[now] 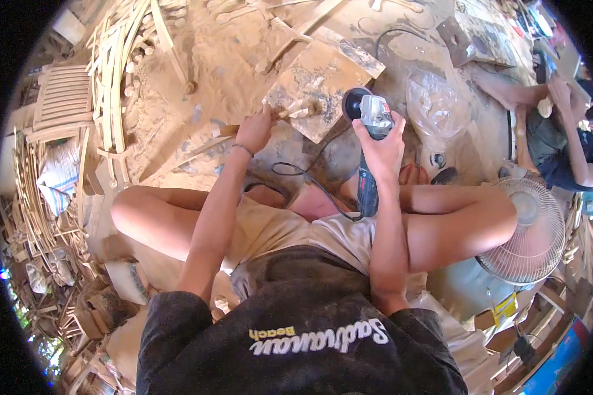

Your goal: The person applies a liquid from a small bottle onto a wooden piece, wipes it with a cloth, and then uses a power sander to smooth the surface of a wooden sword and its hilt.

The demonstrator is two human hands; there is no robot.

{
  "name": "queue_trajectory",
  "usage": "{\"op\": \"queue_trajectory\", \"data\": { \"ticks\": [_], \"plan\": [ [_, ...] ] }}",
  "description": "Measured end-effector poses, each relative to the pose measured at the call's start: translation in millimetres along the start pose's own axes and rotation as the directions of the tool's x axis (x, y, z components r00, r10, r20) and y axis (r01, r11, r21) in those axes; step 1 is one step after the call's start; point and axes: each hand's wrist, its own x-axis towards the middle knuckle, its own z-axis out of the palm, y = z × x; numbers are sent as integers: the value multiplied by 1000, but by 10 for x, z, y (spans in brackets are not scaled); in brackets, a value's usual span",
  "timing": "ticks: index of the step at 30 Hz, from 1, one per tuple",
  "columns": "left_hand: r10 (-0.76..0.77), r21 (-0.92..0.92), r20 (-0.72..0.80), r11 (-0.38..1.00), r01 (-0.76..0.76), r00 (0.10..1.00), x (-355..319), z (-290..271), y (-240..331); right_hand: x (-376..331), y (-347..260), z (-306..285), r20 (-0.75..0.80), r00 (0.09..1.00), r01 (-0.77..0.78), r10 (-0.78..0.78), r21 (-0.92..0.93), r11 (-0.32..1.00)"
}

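Note:
My left hand (pixel 255 130) is closed round a wooden stick (pixel 225 131), whose pale carved end sticks out over a dusty square board (pixel 339 82) on the floor. In my right hand (pixel 383 148) is an angle grinder (pixel 367 191), gripped near its grey metal head. The grinder's dark round disc (pixel 356 103) faces the board, a little to the right of the stick's carved end and apart from it. A black cord (pixel 290 166) runs from the grinder's lower end across the floor between my bent legs.
Long pale wooden strips (pixel 115 85) lie piled at far left, beside a slatted wooden panel (pixel 62 99). A clear plastic bag (pixel 435 108) rests right of the grinder. By my right knee stands a fan (pixel 527 237). Another person (pixel 563 131) sits at far right, holding something small.

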Motion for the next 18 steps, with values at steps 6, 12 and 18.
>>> {"op": "queue_trajectory", "data": {
  "ticks": [6,12,18],
  "plan": [
    [102,-171,-240,975,-145,965,-395,-381,37,-84,-88,44,83,995,60,-63,33,998],
    [-1,-66,-328,998,-22,945,-483,-562,170,-265,-284,84,117,972,191,-203,108,976],
    [-4,-44,-354,999,-12,935,-587,-495,240,-305,-450,99,235,957,156,-170,78,985]
  ]
}}
